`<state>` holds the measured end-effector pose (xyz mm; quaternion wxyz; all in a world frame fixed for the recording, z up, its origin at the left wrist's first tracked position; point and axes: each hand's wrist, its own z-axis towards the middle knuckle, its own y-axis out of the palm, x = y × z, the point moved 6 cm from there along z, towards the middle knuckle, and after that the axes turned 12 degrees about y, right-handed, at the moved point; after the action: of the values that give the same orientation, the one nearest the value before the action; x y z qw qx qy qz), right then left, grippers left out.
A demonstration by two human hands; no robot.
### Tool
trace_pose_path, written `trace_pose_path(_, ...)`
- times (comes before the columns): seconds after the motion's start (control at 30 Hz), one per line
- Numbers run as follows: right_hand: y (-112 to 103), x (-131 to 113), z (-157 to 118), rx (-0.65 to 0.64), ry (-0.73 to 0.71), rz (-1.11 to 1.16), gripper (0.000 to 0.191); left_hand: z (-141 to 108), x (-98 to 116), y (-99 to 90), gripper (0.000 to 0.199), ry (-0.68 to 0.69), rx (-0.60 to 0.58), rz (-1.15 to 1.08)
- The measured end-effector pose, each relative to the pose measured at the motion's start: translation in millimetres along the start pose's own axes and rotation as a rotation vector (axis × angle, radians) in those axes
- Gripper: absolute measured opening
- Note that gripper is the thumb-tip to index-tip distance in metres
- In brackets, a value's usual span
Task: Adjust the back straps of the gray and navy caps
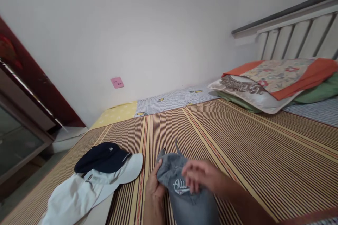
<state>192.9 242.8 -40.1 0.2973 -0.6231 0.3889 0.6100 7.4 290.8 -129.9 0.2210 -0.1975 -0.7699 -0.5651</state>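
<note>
A grey cap (175, 172) with white lettering lies low in the middle of the view, its brim toward the bottom edge and a strap sticking up at its far end. My left hand (156, 182) grips the cap's left side, thumb on top. Over the cap's right side is my right hand (202, 175), slightly blurred, its fingers bent and apart above the lettering; nothing shows in it. To the left, a dark navy cap (100, 158) rests against a white cap (76, 197) and partly on a pale brim (134, 168).
A striped mat (163, 130) covers the bed. Pillows with an orange floral cover (287, 74) lie at the far right below a radiator (298, 38). A pink note (117, 82) is on the wall. A flat pale object lies beneath the white cap.
</note>
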Motion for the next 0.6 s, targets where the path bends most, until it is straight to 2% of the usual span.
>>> trace_pose_path(0.1,-53.5,-4.8,63.2,0.254,-0.014,0.082,0.043,0.4,10.0,-1.8,0.041,0.027,-0.082,-0.038)
trace_pose_path(0.17,-65.7,4.5,81.3,0.305,0.003,0.125,0.048,0.8,17.3,-3.5,0.036,0.074,-0.130,-0.067)
trace_pose_path(0.23,-57.9,19.9,83.2,0.236,0.058,0.161,0.053,0.4,21.7,-3.6,0.032,0.106,-0.181,-0.086)
trace_pose_path(0.33,-33.2,40.9,72.5,0.066,0.154,0.244,0.065,-3.1,22.4,1.1,0.030,0.125,-0.264,-0.090)
trace_pose_path(0.43,-21.5,50.3,66.5,-0.067,0.155,0.466,0.063,-11.0,15.7,10.3,0.032,0.057,-0.333,-0.070)
trace_pose_path(0.53,-33.9,54.4,66.9,-0.017,0.091,0.641,0.054,-20.5,8.3,17.3,0.031,-0.041,-0.359,-0.039)
trace_pose_path(0.6,-43.6,53.8,65.4,0.036,0.074,0.712,0.050,-23.5,9.8,17.0,0.028,-0.009,-0.336,-0.023)
